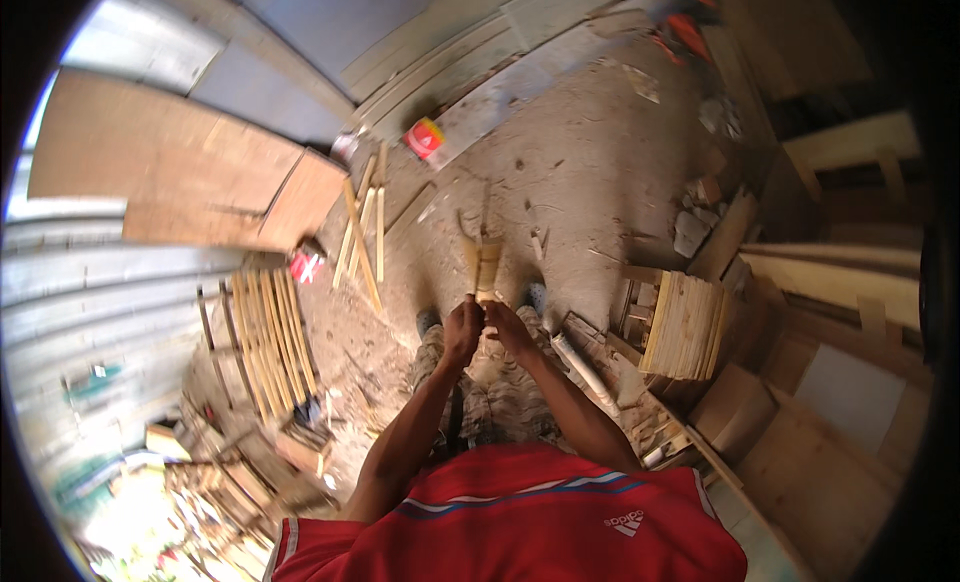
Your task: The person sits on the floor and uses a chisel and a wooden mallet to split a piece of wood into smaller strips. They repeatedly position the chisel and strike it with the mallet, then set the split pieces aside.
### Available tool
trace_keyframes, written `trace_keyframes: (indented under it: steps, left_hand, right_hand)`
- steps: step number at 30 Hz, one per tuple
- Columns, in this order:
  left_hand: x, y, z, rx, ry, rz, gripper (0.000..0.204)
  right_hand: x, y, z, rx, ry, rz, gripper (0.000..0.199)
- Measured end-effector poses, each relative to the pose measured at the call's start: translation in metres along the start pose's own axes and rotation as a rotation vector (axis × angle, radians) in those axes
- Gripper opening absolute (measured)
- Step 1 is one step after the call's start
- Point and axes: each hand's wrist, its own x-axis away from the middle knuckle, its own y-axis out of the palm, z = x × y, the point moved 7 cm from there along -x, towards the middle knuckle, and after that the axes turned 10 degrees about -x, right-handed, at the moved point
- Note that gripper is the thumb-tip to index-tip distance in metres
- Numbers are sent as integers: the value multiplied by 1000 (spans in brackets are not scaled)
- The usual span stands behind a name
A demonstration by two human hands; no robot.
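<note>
Closely curled grip (464, 328) round wood (486, 266)

"What was underfoot?"
"A brown, dusty, earthen-looking floor (570, 172), strewn with small debris."
"And toward the far left?"
"Several long, thin, pale wooden strips (364, 245) lay there, some crossing. A red-and-yellow container (424, 139) sat beyond them; whether it touched the floor or a board, I couldn't tell."
"Nearer, on the left?"
"A jumbled heap of brown and pale wood offcuts (235, 482)."
"And on the right?"
"Rough grey chunks (688, 234) lay farther off, and a long, pale, rounded pole (585, 372) lay slantwise nearer, among wood scraps."
"Anything mid-floor?"
"A short, thin, brown wooden piece (539, 244)."
</note>
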Motion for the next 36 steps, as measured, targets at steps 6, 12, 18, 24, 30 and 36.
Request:
trace_keyframes:
  steps: [6,12,18,24,30,36]
  left_hand:
    - [63,-19,-38,-335,20,41,77]
    - [135,-114,-97,-26,-1,243,77]
    - [206,-225,-180,126,-223,421,71]
    - [231,-325,-195,-27,-127,517,62]
    - [211,-397,-239,-58,-154,417,71]
    - [208,-467,-268,-286,-229,146,73]
  right_hand:
    - [34,60,9,346,-41,9,46]
    - [33,127,124,637,32,-157,53]
    - [72,261,201,791,144,-335,63]
    - [71,347,249,734,66,-477,54]
    - [46,416,280,714,94,-378,50]
    - [18,451,336,936,40,-96,59]
